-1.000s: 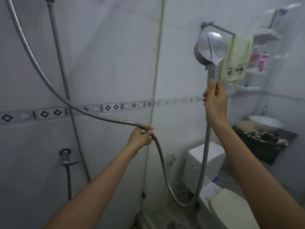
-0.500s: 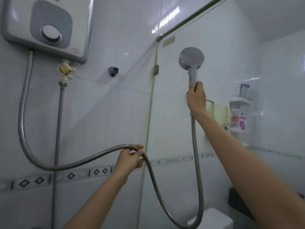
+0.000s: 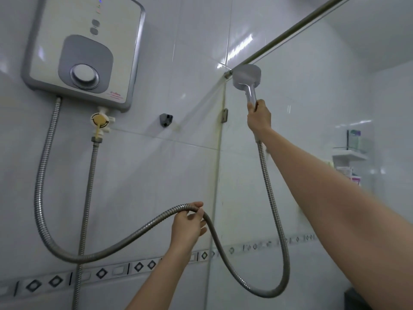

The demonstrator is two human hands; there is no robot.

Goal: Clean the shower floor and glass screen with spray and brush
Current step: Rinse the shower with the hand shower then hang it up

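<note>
**Inspector:** Room and surfaces?

**Assistant:** Shower cubicle. White tiled wall (image 3: 156, 175) with a diamond border; glass screen (image 3: 312, 108) at right under a metal rail (image 3: 290, 33).

**Inspector:** Shower head (image 3: 247, 77)?

**Assistant:** High at the screen's top corner, handle near upright, head uppermost, back toward the camera. Right hand (image 3: 259, 117) grips the handle; left hand (image 3: 187, 227) is curled round the hose (image 3: 270, 198).

**Inspector:** Surroundings?

**Assistant:** Water heater (image 3: 82, 48) upper left, wall holder (image 3: 166, 119) beside it. The hose loop hangs across the screen. Shelf (image 3: 348, 154) behind the glass, blurred.

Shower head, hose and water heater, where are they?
shower head (image 3: 247, 77), head view, its round back.
hose (image 3: 138, 231), head view, its sagging middle stretch.
water heater (image 3: 85, 52), head view, its grey front panel.
</note>
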